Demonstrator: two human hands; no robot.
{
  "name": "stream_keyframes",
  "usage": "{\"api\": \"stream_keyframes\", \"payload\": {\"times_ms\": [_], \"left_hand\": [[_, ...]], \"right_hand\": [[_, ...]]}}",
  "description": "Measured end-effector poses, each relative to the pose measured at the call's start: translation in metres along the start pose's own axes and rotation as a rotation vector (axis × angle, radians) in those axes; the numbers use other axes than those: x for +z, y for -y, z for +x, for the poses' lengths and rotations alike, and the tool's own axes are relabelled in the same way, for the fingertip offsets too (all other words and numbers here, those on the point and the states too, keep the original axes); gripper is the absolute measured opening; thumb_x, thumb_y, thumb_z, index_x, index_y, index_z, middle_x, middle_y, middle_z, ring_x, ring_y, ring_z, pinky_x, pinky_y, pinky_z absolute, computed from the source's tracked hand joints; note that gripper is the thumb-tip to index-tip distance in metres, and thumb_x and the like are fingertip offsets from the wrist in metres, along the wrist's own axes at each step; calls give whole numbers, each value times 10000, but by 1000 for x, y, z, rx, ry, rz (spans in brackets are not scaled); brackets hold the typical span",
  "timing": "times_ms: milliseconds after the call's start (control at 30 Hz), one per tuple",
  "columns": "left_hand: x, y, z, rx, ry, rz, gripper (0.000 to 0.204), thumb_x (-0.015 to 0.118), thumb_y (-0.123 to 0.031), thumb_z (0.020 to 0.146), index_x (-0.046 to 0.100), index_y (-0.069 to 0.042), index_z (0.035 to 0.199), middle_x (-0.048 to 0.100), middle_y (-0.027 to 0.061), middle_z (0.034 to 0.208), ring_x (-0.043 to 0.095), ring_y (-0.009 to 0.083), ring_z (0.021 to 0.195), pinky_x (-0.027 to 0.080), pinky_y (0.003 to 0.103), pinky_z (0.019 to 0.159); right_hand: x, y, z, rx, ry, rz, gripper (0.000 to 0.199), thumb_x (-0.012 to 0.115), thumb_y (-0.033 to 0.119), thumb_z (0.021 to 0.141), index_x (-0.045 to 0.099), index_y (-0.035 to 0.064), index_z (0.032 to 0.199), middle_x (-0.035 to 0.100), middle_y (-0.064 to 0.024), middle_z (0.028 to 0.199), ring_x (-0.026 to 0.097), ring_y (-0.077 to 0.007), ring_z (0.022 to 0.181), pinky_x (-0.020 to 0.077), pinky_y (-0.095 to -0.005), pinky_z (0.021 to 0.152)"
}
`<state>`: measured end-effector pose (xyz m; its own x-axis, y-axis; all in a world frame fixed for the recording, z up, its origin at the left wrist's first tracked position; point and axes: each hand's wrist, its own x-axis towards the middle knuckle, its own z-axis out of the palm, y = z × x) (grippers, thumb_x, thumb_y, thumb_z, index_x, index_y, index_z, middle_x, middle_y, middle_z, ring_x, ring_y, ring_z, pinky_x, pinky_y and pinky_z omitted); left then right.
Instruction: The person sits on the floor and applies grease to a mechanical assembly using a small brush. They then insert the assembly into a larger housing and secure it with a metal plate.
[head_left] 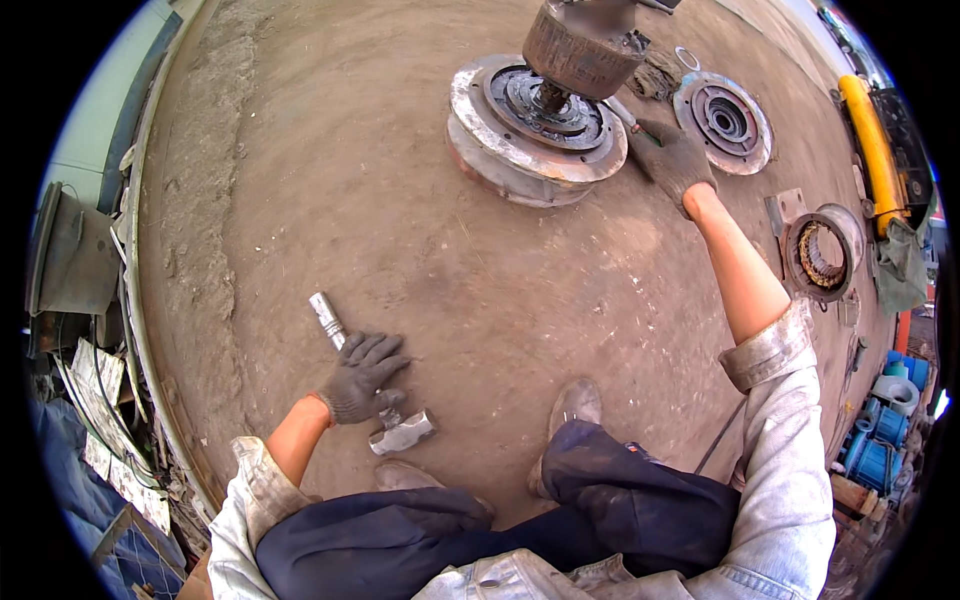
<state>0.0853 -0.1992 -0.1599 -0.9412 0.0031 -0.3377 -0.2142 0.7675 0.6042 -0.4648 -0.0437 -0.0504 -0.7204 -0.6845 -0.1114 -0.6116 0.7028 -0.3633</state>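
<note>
My left hand (367,378), in a dark grey work glove, is closed over the handle of a hammer (405,433) low over the dirt floor near my left foot. The metal-tube handle points away from me, and the head lies on the near side. Farther off to the right, my right hand (676,160), gloved too, is closed round a short metal rod (620,112). The rod's far end meets the rim area of a big round motor housing (480,150) that lies flat. From its centre rises a shaft carrying a rusty cylindrical rotor (580,55).
A round end cover (725,122) lies beyond my right hand. Nearer on the right is a stator with copper windings (818,255). Blue motors (880,440) and a yellow cylinder (868,150) line the right edge. Scrap metal and boards (100,400) border the left.
</note>
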Motion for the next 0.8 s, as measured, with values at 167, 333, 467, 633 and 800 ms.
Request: {"api": "stream_keyframes", "payload": {"times_ms": [167,333,467,633,800], "left_hand": [[15,-6,3,-28,-4,6,659,766,-407,849,601,-131,1425,452,180,1592,389,391,1489,179,576,1275],[12,-4,2,-16,5,22,656,760,-424,855,604,-136,1423,456,175,1590,391,387,1487,181,571,1274],[8,0,0,-11,0,34,654,762,-429,856,608,-139,1421,460,174,1589,391,382,1488,184,565,1272],[2,-4,-2,-22,-8,32,644,755,-420,867,606,-135,1425,453,171,1596,381,380,1496,180,565,1274],[7,0,-6,-37,14,16,647,750,-414,874,599,-131,1436,438,171,1613,360,381,1514,165,568,1281]], "right_hand": [[27,-5,29,-96,108,-84,512,629,440,994,682,113,1384,707,-239,1280,698,-358,1174,498,-387,998],[25,-8,19,-96,121,-111,485,636,409,988,685,131,1382,704,-228,1273,691,-371,1170,498,-398,996],[15,19,5,-88,33,-74,462,621,404,995,691,154,1378,709,-219,1261,685,-379,1169,505,-410,983],[14,23,23,-100,32,-179,486,610,418,995,667,165,1405,713,-225,1241,689,-390,1151,512,-421,972],[29,15,32,-117,110,-227,455,620,367,962,705,150,1352,726,-213,1227,692,-394,1137,534,-447,965]]}}
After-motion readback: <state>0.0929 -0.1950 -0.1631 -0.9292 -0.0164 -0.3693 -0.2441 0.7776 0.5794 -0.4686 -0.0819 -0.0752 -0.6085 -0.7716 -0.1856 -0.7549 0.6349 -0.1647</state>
